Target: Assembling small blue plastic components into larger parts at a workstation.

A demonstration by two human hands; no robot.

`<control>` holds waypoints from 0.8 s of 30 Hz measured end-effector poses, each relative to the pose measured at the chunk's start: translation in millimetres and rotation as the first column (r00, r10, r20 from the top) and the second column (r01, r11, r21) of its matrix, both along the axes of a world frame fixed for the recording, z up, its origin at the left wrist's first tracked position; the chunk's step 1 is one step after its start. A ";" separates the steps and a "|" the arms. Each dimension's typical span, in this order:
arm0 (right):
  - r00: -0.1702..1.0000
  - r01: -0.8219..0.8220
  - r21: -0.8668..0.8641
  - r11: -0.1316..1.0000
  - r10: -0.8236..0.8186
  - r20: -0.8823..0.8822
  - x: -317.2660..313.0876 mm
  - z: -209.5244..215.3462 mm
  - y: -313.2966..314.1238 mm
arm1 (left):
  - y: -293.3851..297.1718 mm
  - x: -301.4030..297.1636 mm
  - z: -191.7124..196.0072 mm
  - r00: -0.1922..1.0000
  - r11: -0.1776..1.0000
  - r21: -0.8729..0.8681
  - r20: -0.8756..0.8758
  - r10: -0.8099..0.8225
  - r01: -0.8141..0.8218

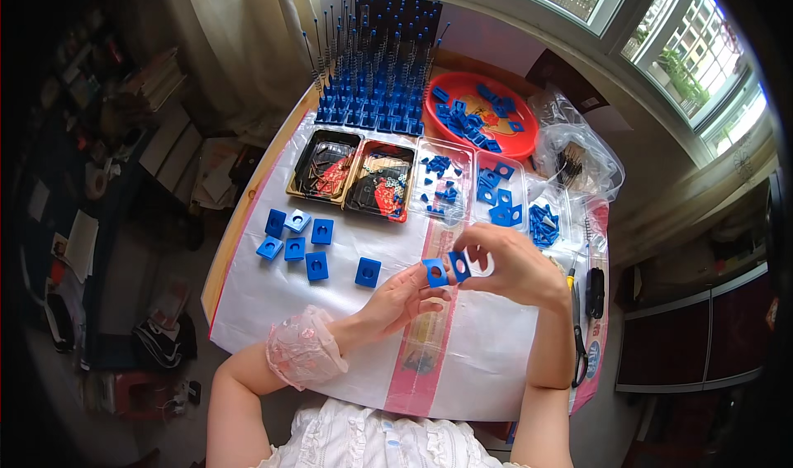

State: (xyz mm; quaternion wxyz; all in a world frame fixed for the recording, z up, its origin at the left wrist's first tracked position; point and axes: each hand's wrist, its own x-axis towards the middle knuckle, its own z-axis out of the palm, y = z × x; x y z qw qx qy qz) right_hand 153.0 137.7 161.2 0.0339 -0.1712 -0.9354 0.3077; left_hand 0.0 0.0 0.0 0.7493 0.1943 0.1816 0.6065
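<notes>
**Q:** Grip status, both hands?

**A:** My left hand is closed on a small blue square block with a hole through it, pinched at the fingertips. My right hand is clenched on a second blue plate piece, held edge-on and touching the first. Both pieces sit in the air between my hands, above the white plastic sheet covering the table.

**Q:** What lies near?

**A:** To my left on the sheet: a cluster of six loose blue blocks, and one more blue block apart from them, just beside my left fingers. Beyond my hands, a row of trays: two dark trays holding thin metal parts, then clear trays with blue pieces. Behind those, a rack of blue bases with upright rods and springs, and a red bowl of blue parts. Scissors lie at my right, by my forearm.
</notes>
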 end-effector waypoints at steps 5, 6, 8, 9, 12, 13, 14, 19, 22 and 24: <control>0.999 0.042 0.027 0.999 -0.042 -0.014 5.6 2.2 0.2 | -2.0 0.4 20.6 0.998 1.000 -0.006 -0.052 0.027 -0.027; 0.999 0.033 0.031 0.999 -0.032 -0.007 5.3 1.4 -1.4 | -2.4 0.8 19.7 0.999 0.999 -0.010 -0.037 0.032 -0.032; 1.000 0.015 0.038 0.999 -0.015 0.008 3.3 -0.1 -5.3 | -3.0 1.5 15.3 0.999 0.999 -0.020 -0.007 0.040 -0.040; 1.000 0.016 0.036 0.999 -0.016 0.006 3.6 0.2 -5.7 | -2.5 1.9 11.9 0.999 0.999 -0.028 -0.025 0.038 -0.038; 1.000 0.031 0.043 0.999 -0.031 0.004 5.6 1.3 -5.9 | -0.8 0.5 2.0 0.997 0.996 -0.081 -0.077 0.021 -0.028; 0.999 0.042 0.054 0.998 -0.043 0.005 7.0 1.6 -5.0 | -1.2 -2.0 0.5 0.996 0.993 -0.118 -0.093 0.009 -0.020; 0.999 0.053 0.064 0.997 -0.054 0.006 7.7 1.8 -4.6 | -1.5 -3.5 -0.4 0.994 0.988 -0.155 -0.109 -0.003 -0.014; 0.970 0.233 0.181 0.956 -0.243 0.033 7.7 0.3 -14.3 | -0.1 3.7 18.4 0.992 0.970 -0.208 -0.052 0.116 -0.124; 0.966 0.197 0.236 0.952 -0.230 0.120 4.3 -5.6 -19.8 | -0.6 6.0 10.7 0.988 0.964 -0.216 -0.043 0.150 -0.156; 0.960 0.149 0.258 0.955 -0.202 0.193 2.9 -13.0 -22.5 | 0.9 5.5 4.0 0.987 0.964 -0.212 -0.048 0.154 -0.161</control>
